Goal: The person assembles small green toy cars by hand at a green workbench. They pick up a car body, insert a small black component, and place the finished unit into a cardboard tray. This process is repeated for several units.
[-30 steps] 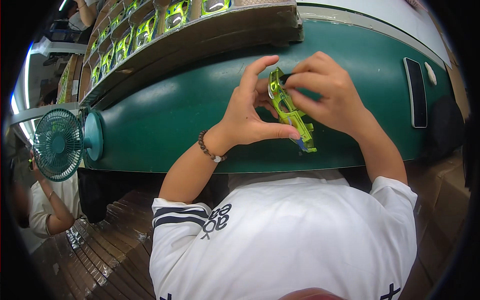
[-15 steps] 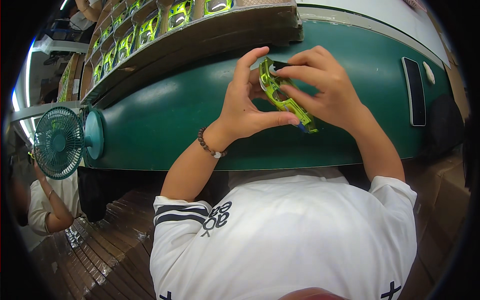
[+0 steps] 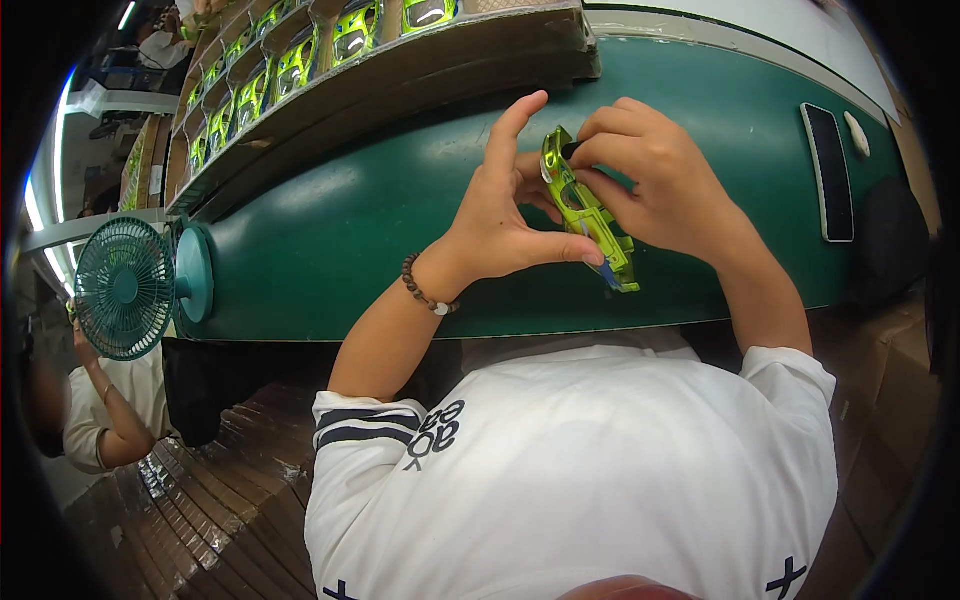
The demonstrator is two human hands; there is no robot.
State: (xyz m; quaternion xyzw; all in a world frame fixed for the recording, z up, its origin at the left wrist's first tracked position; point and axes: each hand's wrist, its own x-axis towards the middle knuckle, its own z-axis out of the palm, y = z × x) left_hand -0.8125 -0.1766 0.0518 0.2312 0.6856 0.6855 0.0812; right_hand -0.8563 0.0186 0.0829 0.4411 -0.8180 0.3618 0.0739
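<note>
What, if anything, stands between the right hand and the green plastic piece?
Only a small dark part shows between the right hand and the far end of the green plastic piece; nothing else visible.

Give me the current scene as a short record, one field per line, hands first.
Left hand: holds shiny green piece, thumb near its closer end
Right hand: at the piece's far end, by small dark part; grip unclear
Surface: green table
Far left: carton with rows of green pieces
Left end: teal fan
Right end: phone, small white object beside it
</note>
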